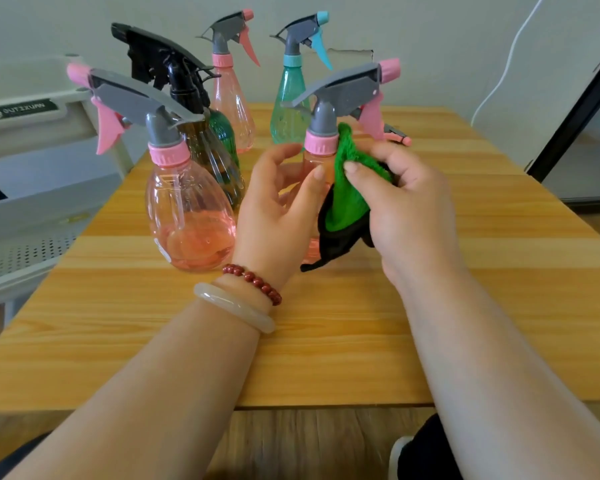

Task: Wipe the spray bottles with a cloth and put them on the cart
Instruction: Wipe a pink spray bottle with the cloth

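Head view showed a pale cart (32, 143) at the far left, just beside the wooden table (326, 358). On the table stood a near pink spray bottle (187, 216), a dark bottle (205, 147) with a black trigger, and farther back a rear pink bottle (231, 98) and a teal bottle (290, 102). Right of these, the left hand (274, 213) curled round the body of the held pink bottle (321, 143), upright over the table's middle. The right hand (409, 213) pinched a green cloth (347, 188) against its neck.
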A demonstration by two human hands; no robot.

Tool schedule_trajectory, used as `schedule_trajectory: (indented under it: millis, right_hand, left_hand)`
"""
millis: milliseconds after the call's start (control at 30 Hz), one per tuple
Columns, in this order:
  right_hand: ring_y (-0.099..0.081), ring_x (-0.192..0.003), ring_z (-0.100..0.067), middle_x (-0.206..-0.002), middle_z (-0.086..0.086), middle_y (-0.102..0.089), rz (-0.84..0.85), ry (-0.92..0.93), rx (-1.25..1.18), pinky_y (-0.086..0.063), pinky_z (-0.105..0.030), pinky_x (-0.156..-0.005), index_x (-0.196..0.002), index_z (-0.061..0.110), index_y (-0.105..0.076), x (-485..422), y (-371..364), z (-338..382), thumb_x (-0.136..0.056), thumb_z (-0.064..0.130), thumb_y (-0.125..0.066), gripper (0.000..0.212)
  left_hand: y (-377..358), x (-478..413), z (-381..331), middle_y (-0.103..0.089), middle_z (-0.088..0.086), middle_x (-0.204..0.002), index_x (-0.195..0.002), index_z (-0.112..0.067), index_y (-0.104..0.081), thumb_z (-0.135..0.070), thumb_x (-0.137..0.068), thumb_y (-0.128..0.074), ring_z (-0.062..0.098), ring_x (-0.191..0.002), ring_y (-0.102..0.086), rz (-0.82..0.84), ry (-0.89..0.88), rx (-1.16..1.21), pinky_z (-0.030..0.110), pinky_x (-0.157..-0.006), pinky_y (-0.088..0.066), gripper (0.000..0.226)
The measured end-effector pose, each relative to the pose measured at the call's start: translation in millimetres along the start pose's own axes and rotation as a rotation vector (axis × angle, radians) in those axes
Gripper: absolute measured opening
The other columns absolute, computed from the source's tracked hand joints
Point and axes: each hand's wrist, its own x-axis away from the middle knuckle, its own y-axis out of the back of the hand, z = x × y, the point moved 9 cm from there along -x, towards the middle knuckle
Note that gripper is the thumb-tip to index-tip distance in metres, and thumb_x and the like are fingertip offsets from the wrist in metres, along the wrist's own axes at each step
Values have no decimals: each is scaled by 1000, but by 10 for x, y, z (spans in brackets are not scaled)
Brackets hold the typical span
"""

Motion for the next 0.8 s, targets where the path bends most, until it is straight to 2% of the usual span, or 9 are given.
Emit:
schedule_trajectory:
  millis: [33,133,200,267,400,500,600,733,800]
  right_hand:
    - [-69,-93,-3,-95,15,-74,17,-11,23,-57,-28,-84,-91,39,-70,11,-30,-21,-90,14,-68,25]
    - [-68,-79,1,-82,20,-73,124,-82,208,-58,-25,-78,-81,41,-69,30,-96,-125,-91,17,-69,26]
    - [-69,-75,-2,-78,19,-73,144,-141,214,-58,-27,-76,-79,39,-70,26,-86,-193,-90,17,-70,25]
    - [-70,-75,-7,-77,13,-74,113,-202,114,-58,-28,-75,-81,34,-72,18,-64,-257,-90,14,-70,21]
    - [-70,-80,-14,-82,2,-75,31,-314,-289,-53,-30,-75,-92,23,-74,31,-65,-342,-90,8,-66,16]
    - [-72,-81,-11,-82,7,-76,103,-239,-127,-56,-30,-77,-85,31,-74,8,-45,-259,-90,11,-68,21]
    - [-70,-74,-5,-78,14,-75,160,-180,134,-54,-24,-70,-83,35,-73,-7,-19,-187,-90,15,-69,22]
    - [-70,-78,-1,-81,16,-74,104,-116,8,-52,-21,-71,-84,34,-73,-23,5,-86,-90,12,-68,24]
    - [-69,-87,-3,-86,17,-74,61,-49,-130,-53,-24,-77,-86,37,-73,-34,9,-4,-91,10,-67,27]
  left_hand:
    - [-6,5,-1,-69,2,-111,-126,-9,-57,-18,-96,-64,9,-105,-67,5,-1,24,33,-94,-56,32]
    - [36,-2,-6,-70,-2,-107,-118,-14,-65,-23,-92,-70,7,-99,-66,-19,-2,-7,21,-88,-53,28]
    - [92,-22,-2,-68,-1,-109,-118,-18,-67,-30,-90,-72,7,-100,-63,-58,-11,-83,18,-89,-51,30]
    - [110,-21,-17,-68,0,-110,-120,-18,-68,-31,-90,-71,6,-101,-63,-74,-17,-102,17,-88,-50,32]
    - [29,11,-36,-71,-1,-100,-126,-12,-60,-17,-93,-68,0,-89,-67,-16,16,29,21,-84,-54,34]
    - [-4,20,-31,-71,0,-106,-121,-14,-60,-16,-96,-63,6,-96,-68,26,2,54,23,-83,-55,25]
    - [2,17,-20,-71,-8,-108,-123,-21,-60,-17,-99,-60,3,-101,-67,26,12,44,23,-88,-55,24]
    - [-28,7,-8,-67,1,-120,-130,-13,-62,-19,-99,-60,9,-110,-64,45,1,29,24,-94,-54,32]
    - [-36,5,-27,-61,7,-124,-126,-15,-63,-21,-95,-65,8,-113,-60,48,-21,-4,14,-91,-50,32]
